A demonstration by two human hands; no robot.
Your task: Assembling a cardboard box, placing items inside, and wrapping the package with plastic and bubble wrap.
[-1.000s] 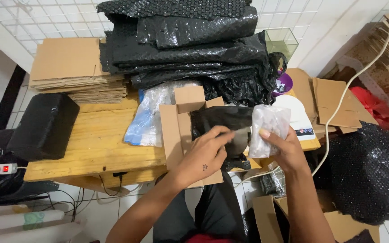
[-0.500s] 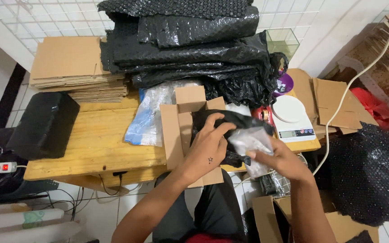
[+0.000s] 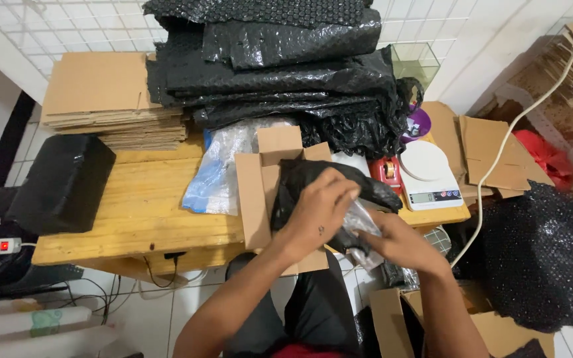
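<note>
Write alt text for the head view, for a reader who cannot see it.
Two bare hands work at an open cardboard box on a wooden table: the left hand presses on a black bubble-wrapped bundle in it, while the right hand holds a clear plastic bag against it. Behind lie black bubble wrap sheets, flattened cartons and a white scale.

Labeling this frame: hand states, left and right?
Left hand: closed on black bubble wrap in the cardboard box.
Right hand: holding a clear plastic bag.

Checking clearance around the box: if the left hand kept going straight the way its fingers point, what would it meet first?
Likely the clear plastic bag that the left hand already touches, pressed against the right hand; beyond lies the black wrap in the cardboard box. Depth is uncertain.
</note>
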